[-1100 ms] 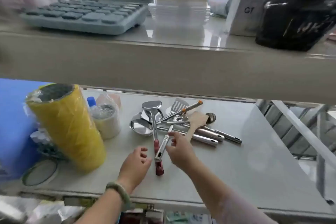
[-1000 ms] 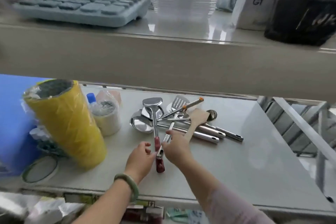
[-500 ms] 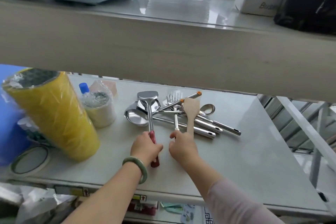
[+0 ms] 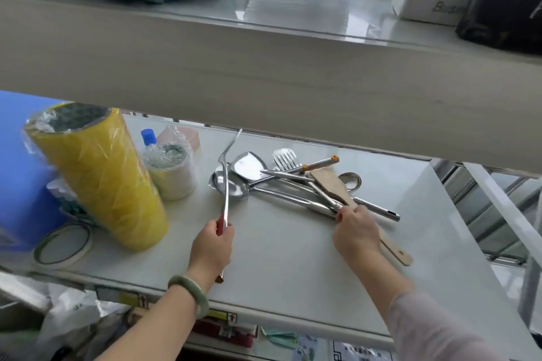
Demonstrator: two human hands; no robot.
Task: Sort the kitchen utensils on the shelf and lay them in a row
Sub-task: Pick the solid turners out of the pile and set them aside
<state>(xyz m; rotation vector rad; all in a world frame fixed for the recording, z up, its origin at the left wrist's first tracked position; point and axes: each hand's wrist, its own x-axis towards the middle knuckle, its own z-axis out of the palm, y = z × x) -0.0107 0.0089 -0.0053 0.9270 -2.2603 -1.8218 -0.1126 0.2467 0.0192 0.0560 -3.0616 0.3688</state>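
On the white shelf (image 4: 278, 267) lies a crossed pile of steel utensils: a ladle (image 4: 234, 189), a flat turner (image 4: 249, 167), a slotted turner (image 4: 284, 157), an orange-tipped handle (image 4: 319, 163) and a spoon (image 4: 350, 180). My left hand (image 4: 212, 248) is shut on the red handle of a steel spatula (image 4: 225, 190), which is lifted off the shelf and seen edge-on, left of the pile. My right hand (image 4: 355, 233) grips the wooden spatula (image 4: 328, 182) at the pile's right side. Its thumb touches a thin steel handle (image 4: 308, 187).
A tall yellow wrapped roll (image 4: 99, 176), a smaller white roll (image 4: 173, 173), a blue-capped bottle (image 4: 149, 136) and a tape ring (image 4: 63, 245) crowd the shelf's left. The upper shelf's thick front board (image 4: 264, 82) hangs low overhead. A metal rack frame (image 4: 498, 214) stands to the right.
My left hand has raised the red-handled spatula out of the pile and turned it on edge. My right hand has moved right, swinging the wooden spatula's handle toward the front right.
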